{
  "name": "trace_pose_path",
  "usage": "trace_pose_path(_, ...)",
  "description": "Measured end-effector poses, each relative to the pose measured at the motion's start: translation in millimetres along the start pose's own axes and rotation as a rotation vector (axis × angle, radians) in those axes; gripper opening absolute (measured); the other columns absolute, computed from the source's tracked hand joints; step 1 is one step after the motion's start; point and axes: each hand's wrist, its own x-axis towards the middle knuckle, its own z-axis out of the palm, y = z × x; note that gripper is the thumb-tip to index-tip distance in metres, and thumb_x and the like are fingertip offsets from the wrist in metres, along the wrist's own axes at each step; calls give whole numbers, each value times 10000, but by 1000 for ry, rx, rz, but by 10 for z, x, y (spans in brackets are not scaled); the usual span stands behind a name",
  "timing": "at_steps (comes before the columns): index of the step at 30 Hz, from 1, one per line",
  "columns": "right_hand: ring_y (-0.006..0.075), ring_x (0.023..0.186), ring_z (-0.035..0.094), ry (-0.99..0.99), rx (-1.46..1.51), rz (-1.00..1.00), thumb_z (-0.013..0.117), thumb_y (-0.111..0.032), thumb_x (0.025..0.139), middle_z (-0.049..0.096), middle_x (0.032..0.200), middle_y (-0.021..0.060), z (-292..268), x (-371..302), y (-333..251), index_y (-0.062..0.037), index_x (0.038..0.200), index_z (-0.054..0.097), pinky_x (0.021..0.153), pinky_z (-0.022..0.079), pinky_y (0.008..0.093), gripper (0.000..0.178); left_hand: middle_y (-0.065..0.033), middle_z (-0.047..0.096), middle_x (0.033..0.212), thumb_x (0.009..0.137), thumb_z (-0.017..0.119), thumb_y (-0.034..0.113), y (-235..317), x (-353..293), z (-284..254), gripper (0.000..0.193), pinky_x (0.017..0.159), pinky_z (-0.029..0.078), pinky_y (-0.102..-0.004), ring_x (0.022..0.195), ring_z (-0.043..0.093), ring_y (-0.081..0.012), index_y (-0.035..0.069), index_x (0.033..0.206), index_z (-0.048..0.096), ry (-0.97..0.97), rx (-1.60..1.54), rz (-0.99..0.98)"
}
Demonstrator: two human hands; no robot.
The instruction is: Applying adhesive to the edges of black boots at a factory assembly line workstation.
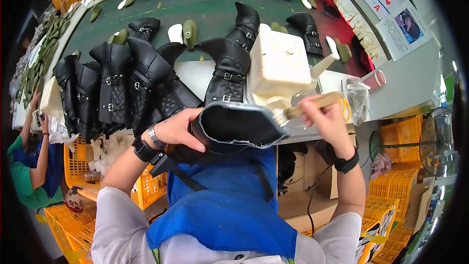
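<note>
Blue cloth apron (220, 215) nearest the lens. Left hand (177, 131) grasps the left wall of a black, pale-rimmed leather boot (234, 124), thumb on the near outer face; right hand (328, 120) clenched round a flat wooden-handled brush (312, 106). Boot lies left of the right fingers, bristles pointing leftward at its right rim; contact unclear. Boot mouth faces up, widest left to right; shaft seems to run downward, foot hidden. Beyond: cream plastic block-shaped container (281, 66), its contents unseen; black buckled boots (227, 71) stand left of it, partly overlapping.
</note>
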Motion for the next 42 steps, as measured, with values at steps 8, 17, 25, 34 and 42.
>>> trace_pose_path(8, 70, 506, 482, 289, 386, -283, 496, -171, 876, 539, 628, 35, -173, -260, -199, 18, 861, 569, 453, 380, 178, 204, -181, 511, 1148, 660, 705, 53, 289, 134, 75, 544, 944, 336, -429, 1115, 452, -342, 42, 1136, 441, 714, 894, 925)
trace_pose_path(17, 55, 570, 526, 16, 487, -206, 545, -90, 834, 589, 701, 52, 659, -475, -206, 18, 913, 592, 505, 421, 165, 142, -200, 470, 1172, 669, 707, 120, 77, 215, 24, 533, 951, 304, -505, 1091, 445, -398, 128, 1095, 387, 1044, 1414, 1122)
trace_pose_path(25, 75, 553, 529, -62, 205, -394, 560, -68, 812, 592, 670, 48, 872, -240, -198, 28, 881, 605, 491, 422, 194, 127, -169, 506, 1146, 685, 681, 137, -3, 265, 67, 389, 961, 287, -500, 1079, 455, -387, 138, 1002, 455, 987, 1493, 1123)
trace_pose_path(34, 174, 519, 545, 321, -69, -523, 625, -24, 738, 588, 663, 100, 530, -231, -159, -2, 822, 618, 478, 409, 241, 88, -180, 497, 1156, 633, 628, -16, 61, 160, 58, 487, 932, 323, -498, 1086, 453, -382, 65, 1081, 457, 1013, 1366, 904)
trace_pose_path(42, 300, 587, 588, 256, -452, -171, 602, -173, 762, 594, 617, 142, 274, 96, 583, -22, 712, 628, 543, 454, 349, 161, -76, 468, 1164, 559, 721, -37, 203, 59, 317, 793, 911, 375, -300, 1071, 462, -169, 46, 1239, 321, 1067, 277, 460)
